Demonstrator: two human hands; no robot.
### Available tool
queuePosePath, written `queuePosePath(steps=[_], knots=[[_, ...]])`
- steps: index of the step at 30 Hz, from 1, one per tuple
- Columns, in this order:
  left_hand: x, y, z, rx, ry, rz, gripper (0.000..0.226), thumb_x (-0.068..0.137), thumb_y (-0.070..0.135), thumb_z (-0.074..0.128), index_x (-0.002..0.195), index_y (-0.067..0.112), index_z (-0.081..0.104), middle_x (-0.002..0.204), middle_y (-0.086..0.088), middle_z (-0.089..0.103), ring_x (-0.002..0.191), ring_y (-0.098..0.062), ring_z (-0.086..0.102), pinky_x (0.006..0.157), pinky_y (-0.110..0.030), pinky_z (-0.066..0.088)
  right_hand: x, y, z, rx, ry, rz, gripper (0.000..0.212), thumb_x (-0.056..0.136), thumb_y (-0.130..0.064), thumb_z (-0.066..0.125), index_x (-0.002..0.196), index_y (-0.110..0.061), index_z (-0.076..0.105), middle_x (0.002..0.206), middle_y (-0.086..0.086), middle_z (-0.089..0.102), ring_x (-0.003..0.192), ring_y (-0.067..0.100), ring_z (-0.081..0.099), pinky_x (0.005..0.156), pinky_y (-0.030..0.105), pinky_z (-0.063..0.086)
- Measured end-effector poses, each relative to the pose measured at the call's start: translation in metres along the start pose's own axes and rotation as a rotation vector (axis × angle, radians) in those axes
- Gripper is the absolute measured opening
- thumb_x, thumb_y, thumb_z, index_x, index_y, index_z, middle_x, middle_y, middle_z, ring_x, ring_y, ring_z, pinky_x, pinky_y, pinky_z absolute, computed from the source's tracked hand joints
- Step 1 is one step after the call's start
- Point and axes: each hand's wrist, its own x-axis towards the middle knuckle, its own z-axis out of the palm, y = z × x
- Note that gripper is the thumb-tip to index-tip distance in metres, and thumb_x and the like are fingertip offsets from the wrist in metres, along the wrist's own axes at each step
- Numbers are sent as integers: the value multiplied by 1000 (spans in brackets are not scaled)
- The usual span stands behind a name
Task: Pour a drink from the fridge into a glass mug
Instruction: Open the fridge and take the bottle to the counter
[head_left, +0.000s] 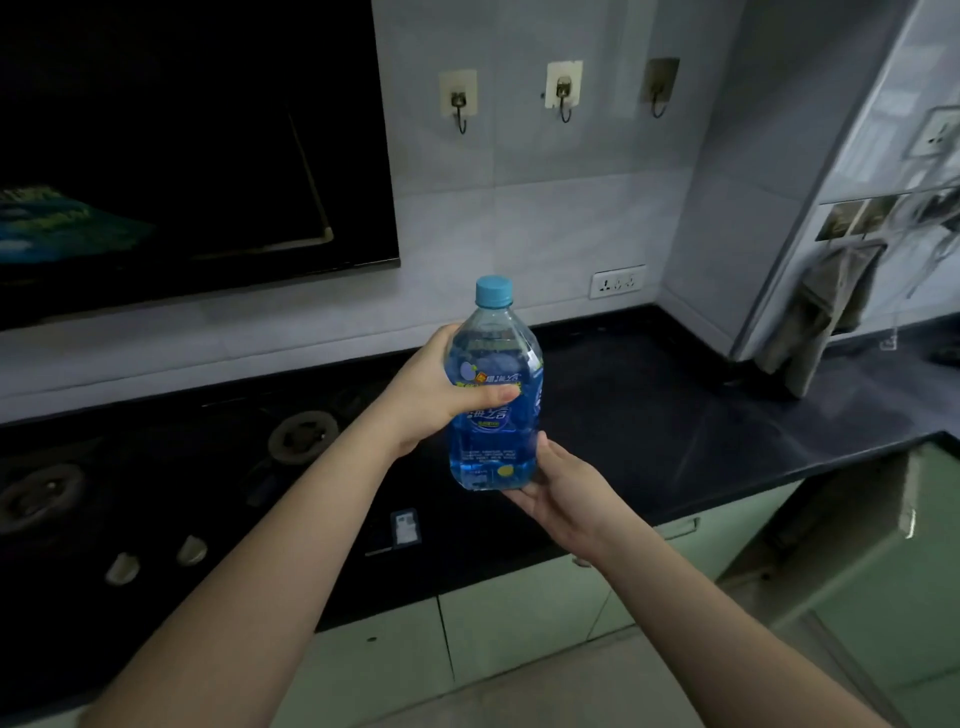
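While the clear plastic bottle of blue drink (493, 410) is held upright above the front part of the dark worktop (701, 410), both hands bear on it. The left hand (441, 389) grasps the bottle's upper body from the left, its thumb laid across the printed blue label and its fingers curled round the far side; this grip is clenched on the bottle. The right hand (558, 486) lies under the bottle's base with the palm turned up and the fingers relaxed, supporting it from below and from the right; this grip is released, not clenched. The light-blue screw cap (493, 291) is seated on the neck. The liquid fills the bottle to just below the shoulder. To the left of the bottle, a black gas hob (156, 467) is set into the worktop, with two burners and two pale knobs visible. On the white tiled wall (519, 218) behind are three adhesive metal hooks and a white socket plate (617, 281). Pale green cabinet fronts (519, 623) stand below the worktop.
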Motion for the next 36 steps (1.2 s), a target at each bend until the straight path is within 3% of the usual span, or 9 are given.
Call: queuePosePath(steps=[8, 15, 19, 22, 23, 27, 30, 34, 36], knots=[[83, -52, -24, 33, -108, -72, 78, 67, 27, 90, 128, 39, 43, 120, 13, 65, 108, -1, 64, 86, -23, 54, 99, -3, -24, -9, 36, -7, 39, 106, -31, 33, 131, -10, 55, 127, 9, 66, 118, 23, 62, 106, 40, 44], [141, -95, -35, 153, -68, -87, 73, 62, 29, 93, 118, 43, 48, 115, 19, 65, 102, 7, 63, 78, -15, 52, 178, -2, -50, 9, 156, 14, 35, 106, -29, 36, 122, -14, 62, 117, 2, 71, 107, 14, 67, 79, 24, 56], [172, -117, -39, 347, -82, -100, 75, 53, 46, 91, 112, 56, 44, 108, 27, 62, 97, 13, 58, 77, -15, 51, 225, -3, -77, -28, 202, 65, 33, 105, -30, 37, 122, -17, 62, 117, 1, 71, 106, 13, 68, 80, 25, 54], [194, -135, -38, 419, -57, -150, 80, 50, 51, 89, 118, 42, 47, 110, 24, 60, 99, 8, 59, 83, -24, 52, 258, 0, -92, -31, 190, 116, 33, 105, -30, 38, 123, -18, 62, 117, 2, 71, 106, 14, 68, 79, 24, 55], [200, -141, -38, 425, -41, -162, 77, 50, 50, 89, 114, 45, 48, 107, 23, 61, 97, 7, 59, 82, -25, 52, 268, 1, -95, -34, 187, 142, 32, 105, -30, 39, 123, -18, 63, 117, 2, 71, 107, 14, 68, 82, 25, 55], [221, -149, -36, 463, -29, -148, 59, 57, 39, 87, 96, 66, 52, 99, 35, 63, 88, 14, 61, 63, -11, 50, 309, 4, -104, -98, 193, 232, 28, 103, -28, 44, 120, -19, 64, 116, 1, 71, 109, 14, 66, 91, 28, 51], [232, -165, -38, 459, 7, -155, 55, 56, 47, 82, 94, 71, 49, 97, 41, 61, 87, 18, 59, 58, -5, 47, 335, 6, -106, -188, 191, 276, 27, 103, -18, 41, 121, -16, 61, 117, 3, 69, 108, 16, 64, 92, 29, 50], [242, -202, -47, 444, 104, -263, 68, 49, 56, 85, 103, 61, 44, 102, 32, 61, 94, 13, 59, 71, -10, 47, 363, 16, -109, -319, 204, 259, 24, 100, -16, 48, 119, -10, 60, 123, 18, 63, 113, 35, 61, 92, 41, 53], [247, -216, -51, 458, 110, -295, 79, 49, 53, 88, 116, 45, 46, 106, 25, 60, 97, 8, 59, 77, -16, 49, 374, 20, -113, -339, 256, 287, 20, 99, -20, 51, 114, -16, 63, 120, 15, 66, 111, 34, 62, 95, 46, 51]])
